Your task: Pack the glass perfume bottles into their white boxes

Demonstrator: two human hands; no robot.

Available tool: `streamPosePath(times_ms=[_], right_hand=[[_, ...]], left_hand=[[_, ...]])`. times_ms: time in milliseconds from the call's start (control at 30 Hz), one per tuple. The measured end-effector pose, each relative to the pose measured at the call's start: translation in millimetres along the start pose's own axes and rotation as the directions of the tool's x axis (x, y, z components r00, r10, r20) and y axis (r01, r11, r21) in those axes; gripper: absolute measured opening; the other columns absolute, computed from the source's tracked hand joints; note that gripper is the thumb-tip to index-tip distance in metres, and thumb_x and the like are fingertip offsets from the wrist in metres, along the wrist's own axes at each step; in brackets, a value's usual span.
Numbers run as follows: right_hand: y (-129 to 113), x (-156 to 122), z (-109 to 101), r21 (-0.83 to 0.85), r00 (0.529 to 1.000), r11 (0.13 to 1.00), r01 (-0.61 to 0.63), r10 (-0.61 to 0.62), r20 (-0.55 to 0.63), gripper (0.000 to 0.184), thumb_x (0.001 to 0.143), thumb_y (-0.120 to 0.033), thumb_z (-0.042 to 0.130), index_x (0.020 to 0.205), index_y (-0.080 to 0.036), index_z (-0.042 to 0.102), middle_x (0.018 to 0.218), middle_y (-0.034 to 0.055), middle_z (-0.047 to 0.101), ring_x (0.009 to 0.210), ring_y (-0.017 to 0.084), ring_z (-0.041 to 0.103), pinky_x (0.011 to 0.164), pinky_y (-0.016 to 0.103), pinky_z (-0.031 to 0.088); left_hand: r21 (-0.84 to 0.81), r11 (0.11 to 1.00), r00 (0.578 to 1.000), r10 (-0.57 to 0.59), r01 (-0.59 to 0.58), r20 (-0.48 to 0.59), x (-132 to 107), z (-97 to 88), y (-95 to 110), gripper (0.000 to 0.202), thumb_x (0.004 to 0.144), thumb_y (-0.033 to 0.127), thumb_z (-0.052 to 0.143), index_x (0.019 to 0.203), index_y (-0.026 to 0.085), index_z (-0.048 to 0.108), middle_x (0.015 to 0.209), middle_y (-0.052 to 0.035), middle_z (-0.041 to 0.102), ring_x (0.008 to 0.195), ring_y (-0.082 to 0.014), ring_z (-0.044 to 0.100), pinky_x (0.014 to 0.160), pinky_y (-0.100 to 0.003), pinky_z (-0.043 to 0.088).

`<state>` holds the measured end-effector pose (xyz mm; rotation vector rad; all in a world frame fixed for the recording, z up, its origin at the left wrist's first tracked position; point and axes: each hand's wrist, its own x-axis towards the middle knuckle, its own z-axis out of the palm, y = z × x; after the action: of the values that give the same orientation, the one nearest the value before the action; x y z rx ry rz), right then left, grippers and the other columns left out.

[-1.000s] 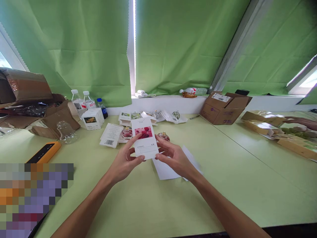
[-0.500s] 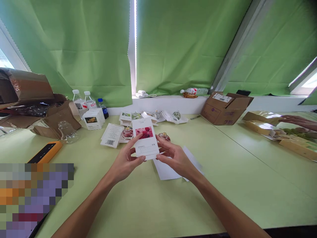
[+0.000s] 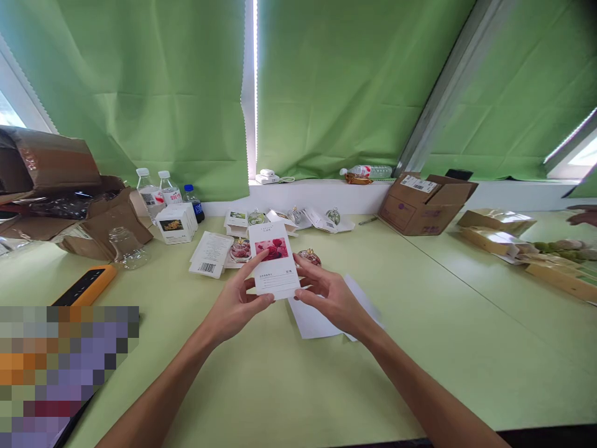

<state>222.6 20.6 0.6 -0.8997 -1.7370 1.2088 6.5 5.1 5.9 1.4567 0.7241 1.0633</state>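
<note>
Left hand (image 3: 236, 305), right hand (image 3: 333, 302), fingers (image 3: 256, 264) pinching a white rectangular card (image 3: 274, 280), open brown cardboard box (image 3: 410, 214) on the pale green tabletop (image 3: 448, 361)

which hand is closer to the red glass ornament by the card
Right hand: just below the ornament. The left hand is farther away, on the other side of the white card.

green fabric curtains (image 3: 345, 93) cover nearly whole back wall, hanging with soft creases. narrow gap between curtains (image 3: 252, 81) shows bright white daylight. grey metal beam (image 3: 448, 87) runs diagonally at right side. white window sill (image 3: 317, 196) runs below curtains. bright window (image 3: 7, 112) in left corner, second window (image 3: 581, 152) in right corner. long pale green table (image 3: 466, 348) fills lower view, thin seam (image 3: 485, 298) crossing its top.
</note>
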Motion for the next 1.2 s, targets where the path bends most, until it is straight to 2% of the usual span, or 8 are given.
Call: streamPosePath(times_ms=[167,333,533,867,1200], right_hand=[[-0.2,0.2,-0.9,0.019,1.000,1.000,-0.002,0.002,-0.005,0.064,0.084,-0.024,0.059,0.144,-0.026,0.034,0.132,0.0087,0.056,0.101,0.024,0.061,0.086,0.046,0.052],[-1.0,0.4,-0.9,0.016,1.000,1.000,0.006,-0.006,-0.007,0.063,0.085,-0.023,0.058,0.143,-0.027,0.036,0.131,0.0078,0.057,0.101,0.024,0.061,0.087,0.045,0.052],[-0.5,-0.5,-1.5,0.017,1.000,1.000,-0.003,0.003,0.000,0.064,0.085,-0.027,0.060,0.144,-0.027,0.035,0.132,0.0078,0.056,0.101,0.024,0.061,0.086,0.046,0.052],[-1.9,-1.5,-1.0,-0.015,1.000,1.000,-0.001,0.001,-0.002,0.063,0.085,-0.027,0.058,0.143,-0.028,0.035,0.131,0.0074,0.056,0.100,0.023,0.062,0.087,0.046,0.052],[-3.9,-1.5,-2.2,-0.068,0.999,0.998,0.001,0.003,0.048,0.071,0.084,-0.029,0.062,0.146,-0.027,0.028,0.136,0.0085,0.052,0.105,0.025,0.059,0.092,0.049,0.050]], left_hand=[[0.027,0.999,0.999,-0.040,0.040,0.013,-0.5,-0.6,-2.2,0.079,0.083,0.023,0.064,0.147,0.036,0.020,0.126,-0.0079,0.058,0.109,-0.0250,0.058,0.094,-0.045,0.048],[0.048,0.998,0.999,-0.036,0.034,0.021,-0.2,-0.4,-4.5,0.081,0.081,0.023,0.066,0.146,0.039,0.019,0.136,-0.0075,0.051,0.116,-0.0266,0.054,0.093,-0.043,0.049],[0.028,0.998,0.998,-0.056,0.055,0.018,-0.5,-0.4,-4.0,0.081,0.082,0.022,0.064,0.147,0.038,0.018,0.133,-0.0076,0.053,0.115,-0.0261,0.055,0.094,-0.043,0.047],[-0.052,0.998,0.999,-0.029,0.030,0.025,-0.2,0.2,-4.6,0.074,0.084,0.019,0.060,0.146,0.036,0.023,0.136,-0.0057,0.051,0.116,-0.0237,0.052,0.097,-0.041,0.046],[-0.038,0.999,1.000,-0.025,0.024,-0.005,-0.8,-1.5,-0.8,0.073,0.083,0.020,0.060,0.145,0.036,0.026,0.146,-0.0036,0.040,0.116,-0.0266,0.053,0.095,-0.043,0.049]])
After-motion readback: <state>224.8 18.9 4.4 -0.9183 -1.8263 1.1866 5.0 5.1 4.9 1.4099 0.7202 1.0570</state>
